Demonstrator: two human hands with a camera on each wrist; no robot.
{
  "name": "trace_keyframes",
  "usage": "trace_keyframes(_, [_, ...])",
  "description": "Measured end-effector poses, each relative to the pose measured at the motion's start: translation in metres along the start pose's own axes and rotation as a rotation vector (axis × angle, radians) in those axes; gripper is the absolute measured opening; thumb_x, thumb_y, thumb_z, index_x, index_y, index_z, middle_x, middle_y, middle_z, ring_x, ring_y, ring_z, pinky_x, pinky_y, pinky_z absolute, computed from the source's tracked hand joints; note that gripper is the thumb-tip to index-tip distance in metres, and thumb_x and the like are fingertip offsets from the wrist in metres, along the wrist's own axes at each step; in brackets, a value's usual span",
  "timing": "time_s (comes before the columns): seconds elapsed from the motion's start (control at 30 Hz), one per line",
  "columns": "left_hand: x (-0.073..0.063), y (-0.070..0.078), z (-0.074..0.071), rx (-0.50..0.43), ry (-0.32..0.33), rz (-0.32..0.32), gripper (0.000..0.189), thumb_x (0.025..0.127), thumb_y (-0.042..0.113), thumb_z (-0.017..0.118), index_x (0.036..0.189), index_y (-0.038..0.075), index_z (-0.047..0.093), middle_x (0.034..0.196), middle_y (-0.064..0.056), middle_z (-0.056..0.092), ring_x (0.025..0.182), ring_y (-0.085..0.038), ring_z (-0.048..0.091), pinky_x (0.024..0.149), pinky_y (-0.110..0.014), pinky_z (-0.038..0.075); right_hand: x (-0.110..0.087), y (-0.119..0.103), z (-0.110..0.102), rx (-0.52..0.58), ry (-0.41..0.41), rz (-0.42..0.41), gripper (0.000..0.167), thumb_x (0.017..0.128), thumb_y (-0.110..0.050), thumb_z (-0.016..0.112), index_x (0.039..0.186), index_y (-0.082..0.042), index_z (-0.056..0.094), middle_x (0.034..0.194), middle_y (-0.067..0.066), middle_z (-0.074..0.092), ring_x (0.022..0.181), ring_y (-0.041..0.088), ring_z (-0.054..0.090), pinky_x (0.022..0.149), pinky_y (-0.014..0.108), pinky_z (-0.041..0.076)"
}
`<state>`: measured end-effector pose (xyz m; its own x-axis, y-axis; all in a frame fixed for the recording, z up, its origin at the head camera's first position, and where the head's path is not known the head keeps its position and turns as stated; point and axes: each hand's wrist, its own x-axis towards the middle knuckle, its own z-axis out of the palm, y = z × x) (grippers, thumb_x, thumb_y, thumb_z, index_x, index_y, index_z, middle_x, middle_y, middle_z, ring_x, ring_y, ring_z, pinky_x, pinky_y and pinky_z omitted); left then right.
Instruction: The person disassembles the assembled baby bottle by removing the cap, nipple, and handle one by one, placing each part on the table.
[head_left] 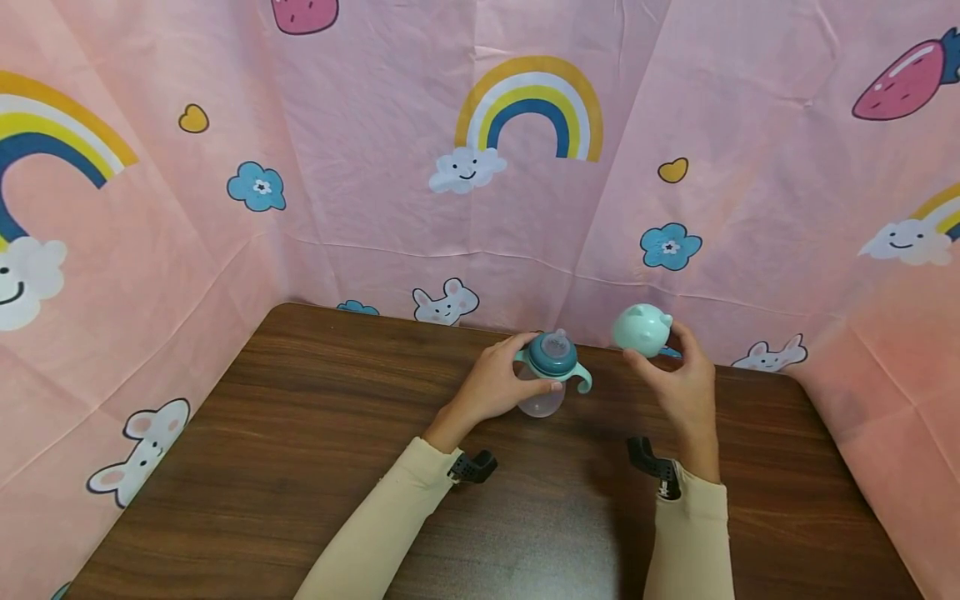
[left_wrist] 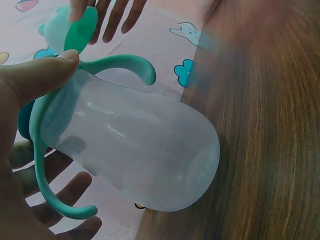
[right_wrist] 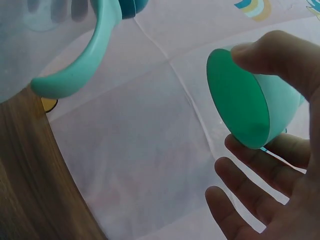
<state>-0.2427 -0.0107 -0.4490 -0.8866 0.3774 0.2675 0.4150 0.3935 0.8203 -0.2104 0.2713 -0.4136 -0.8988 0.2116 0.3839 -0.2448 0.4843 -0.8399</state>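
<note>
My left hand (head_left: 498,379) grips a baby bottle (head_left: 542,402) round its collar. The bottle has a clear body (left_wrist: 145,145), a dark teal collar with a clear nipple (head_left: 557,343) on top, and two mint handles (left_wrist: 125,62). To the right, my right hand (head_left: 684,383) pinches a mint-green cap (head_left: 642,330) with small ear-like bumps. Its hollow green inside (right_wrist: 237,100) faces the bottle in the right wrist view. Cap and bottle are apart, the cap a little higher and to the right. The nipple is uncovered.
A brown wooden table (head_left: 300,450) lies beneath both hands. Pink cloth (head_left: 375,167) printed with rainbows, rabbits and flowers hangs behind and at both sides of it. Black wrist mounts (head_left: 472,467) sit on both forearms, over beige sleeves (head_left: 382,525).
</note>
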Motion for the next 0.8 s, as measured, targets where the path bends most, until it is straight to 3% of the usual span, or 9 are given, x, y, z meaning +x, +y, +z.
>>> trace_keyframes(0.53, [0.001, -0.001, 0.000, 0.016, -0.004, 0.003, 0.079, 0.091, 0.041, 0.094, 0.156, 0.011, 0.060, 0.146, -0.010, 0.068, 0.132, -0.030, 0.065, 0.106, -0.051, 0.055, -0.001, 0.014, -0.005, -0.035, -0.001, 0.075, 0.068, 0.095, -0.015, 0.086, 0.155, -0.002, 0.057, 0.136, 0.017, 0.066, 0.113, 0.012, 0.059, 0.091, 0.020, 0.051])
trace_keyframes(0.8, [0.001, -0.001, 0.001, 0.006, -0.009, -0.005, 0.079, 0.091, 0.040, 0.094, 0.156, 0.011, 0.059, 0.146, -0.010, 0.068, 0.133, -0.030, 0.065, 0.107, -0.053, 0.054, -0.001, 0.026, -0.004, -0.033, -0.023, 0.100, 0.066, 0.095, -0.012, 0.085, 0.154, 0.000, 0.056, 0.140, 0.018, 0.064, 0.115, 0.013, 0.060, 0.090, 0.013, 0.050])
